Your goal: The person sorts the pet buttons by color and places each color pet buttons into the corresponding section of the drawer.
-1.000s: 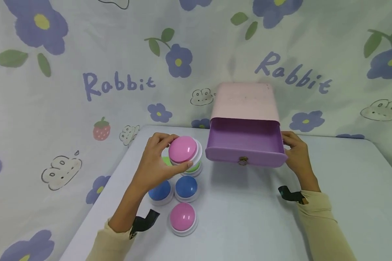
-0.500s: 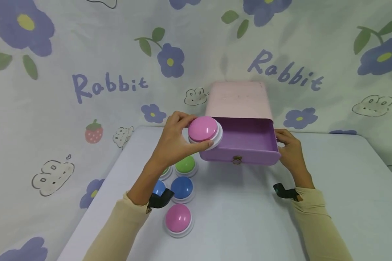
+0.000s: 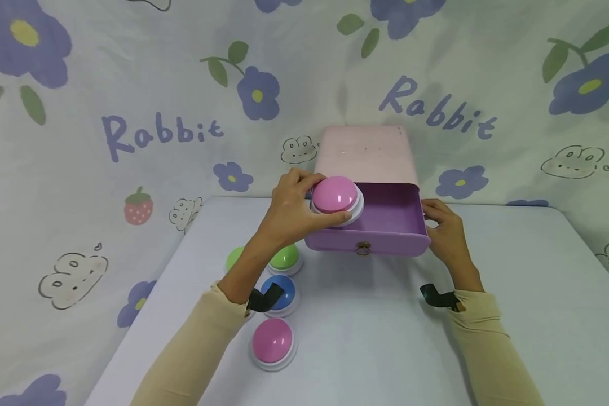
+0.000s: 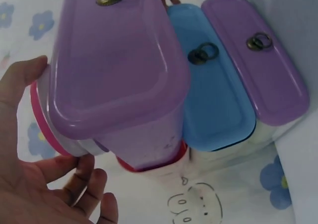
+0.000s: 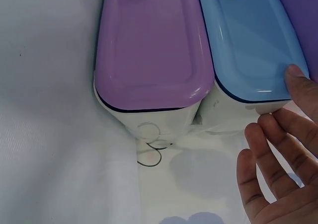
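Observation:
My left hand [image 3: 293, 207] pinches a pink-domed push button [image 3: 335, 194] by its white base, with fingers behind and the thumb in front. The button overlaps the left part of the pulled-out purple drawer [image 3: 391, 243] in the head view. This drawer is the top one of a small cabinet with a pale pink top [image 3: 367, 151]. The left wrist view has the button's pink edge [image 4: 47, 119] beside the drawer front. At the cabinet's right side is my right hand [image 3: 448, 234], its thumb touching the edge of a blue drawer [image 5: 253, 50] and its other fingers loosely extended.
Left of the cabinet stand two green buttons [image 3: 284, 256], a blue button [image 3: 286, 297] and a second pink button [image 3: 272, 341] on the white table [image 3: 370, 338]. My left forearm hides part of this group. A lower purple drawer [image 5: 154, 45] sits below the blue one, both closed.
My left hand has carried the pink button rightward and slightly up, from above the green buttons to the drawer's left part. My right hand has stayed beside the cabinet. The head view has shifted slightly.

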`<action>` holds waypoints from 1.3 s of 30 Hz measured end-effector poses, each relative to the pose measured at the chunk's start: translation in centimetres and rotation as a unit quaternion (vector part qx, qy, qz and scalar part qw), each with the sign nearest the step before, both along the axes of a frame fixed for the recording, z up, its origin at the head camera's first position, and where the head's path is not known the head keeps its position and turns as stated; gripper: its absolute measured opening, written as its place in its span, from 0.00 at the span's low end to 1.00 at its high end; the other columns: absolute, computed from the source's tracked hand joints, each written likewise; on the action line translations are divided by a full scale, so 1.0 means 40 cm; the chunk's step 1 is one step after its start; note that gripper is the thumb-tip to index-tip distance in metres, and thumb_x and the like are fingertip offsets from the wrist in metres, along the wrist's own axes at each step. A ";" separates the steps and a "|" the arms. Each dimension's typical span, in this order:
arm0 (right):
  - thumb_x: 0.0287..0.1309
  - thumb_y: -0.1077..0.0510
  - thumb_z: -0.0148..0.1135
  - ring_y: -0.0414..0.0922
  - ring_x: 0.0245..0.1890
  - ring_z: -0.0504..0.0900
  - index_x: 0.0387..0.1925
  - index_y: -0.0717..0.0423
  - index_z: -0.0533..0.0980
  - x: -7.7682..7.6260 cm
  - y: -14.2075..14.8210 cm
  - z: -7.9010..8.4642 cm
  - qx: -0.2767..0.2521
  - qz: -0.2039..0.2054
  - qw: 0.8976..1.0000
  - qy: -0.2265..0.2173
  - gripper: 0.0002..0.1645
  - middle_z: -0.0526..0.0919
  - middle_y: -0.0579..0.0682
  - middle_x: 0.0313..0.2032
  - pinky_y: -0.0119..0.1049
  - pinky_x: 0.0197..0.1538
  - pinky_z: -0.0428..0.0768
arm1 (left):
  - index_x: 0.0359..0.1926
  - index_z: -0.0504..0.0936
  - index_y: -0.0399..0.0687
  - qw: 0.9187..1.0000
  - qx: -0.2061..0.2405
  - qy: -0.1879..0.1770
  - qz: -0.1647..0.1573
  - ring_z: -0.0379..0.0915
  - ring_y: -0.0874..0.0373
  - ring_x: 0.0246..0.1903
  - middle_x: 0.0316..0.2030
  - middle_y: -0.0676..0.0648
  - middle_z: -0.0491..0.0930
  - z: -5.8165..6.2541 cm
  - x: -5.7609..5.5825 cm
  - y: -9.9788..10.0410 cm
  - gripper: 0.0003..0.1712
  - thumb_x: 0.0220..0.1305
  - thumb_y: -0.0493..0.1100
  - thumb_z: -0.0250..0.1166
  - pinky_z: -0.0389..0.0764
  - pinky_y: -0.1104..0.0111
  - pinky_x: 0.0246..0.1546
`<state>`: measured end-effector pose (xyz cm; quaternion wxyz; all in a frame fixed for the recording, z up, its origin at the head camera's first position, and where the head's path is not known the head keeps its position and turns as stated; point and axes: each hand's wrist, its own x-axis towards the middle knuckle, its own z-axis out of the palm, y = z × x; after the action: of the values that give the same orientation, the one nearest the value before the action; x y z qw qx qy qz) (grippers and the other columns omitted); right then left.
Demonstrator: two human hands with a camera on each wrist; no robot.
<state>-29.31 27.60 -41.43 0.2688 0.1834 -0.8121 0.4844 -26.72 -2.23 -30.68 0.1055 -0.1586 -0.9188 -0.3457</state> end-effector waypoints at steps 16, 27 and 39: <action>0.52 0.82 0.63 0.23 0.40 0.73 0.47 0.80 0.78 -0.027 0.004 -0.026 -0.005 0.000 1.000 0.015 0.18 0.80 0.67 0.44 0.18 0.47 0.71 | 0.59 0.81 0.56 0.997 0.058 0.047 0.005 0.66 0.59 0.54 0.50 0.55 0.73 -0.107 0.158 -0.117 0.30 0.56 0.53 0.74 0.68 0.55 0.54; 0.51 0.83 0.62 0.24 0.44 0.74 0.46 0.81 0.78 -0.017 -0.006 -0.021 -0.028 0.009 1.000 0.010 0.17 0.78 0.43 0.44 0.19 0.50 0.71 | 0.60 0.79 0.58 0.998 0.057 -0.021 0.036 0.68 0.57 0.55 0.51 0.55 0.73 -0.234 0.236 -0.226 0.30 0.56 0.52 0.75 0.70 0.51 0.54; 0.50 0.85 0.60 0.27 0.43 0.75 0.43 0.83 0.78 -0.010 -0.013 -0.016 -0.043 0.011 0.999 0.010 0.16 0.76 0.29 0.42 0.19 0.50 0.71 | 0.57 0.82 0.58 0.997 0.027 -0.063 0.030 0.64 0.60 0.57 0.52 0.55 0.75 -0.312 0.309 -0.275 0.29 0.53 0.53 0.76 0.71 0.53 0.55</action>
<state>-29.72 27.07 -42.07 0.2793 0.1855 -0.7859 0.5196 -14.36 -13.22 -43.17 0.0616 -0.1057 -0.9184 -0.3763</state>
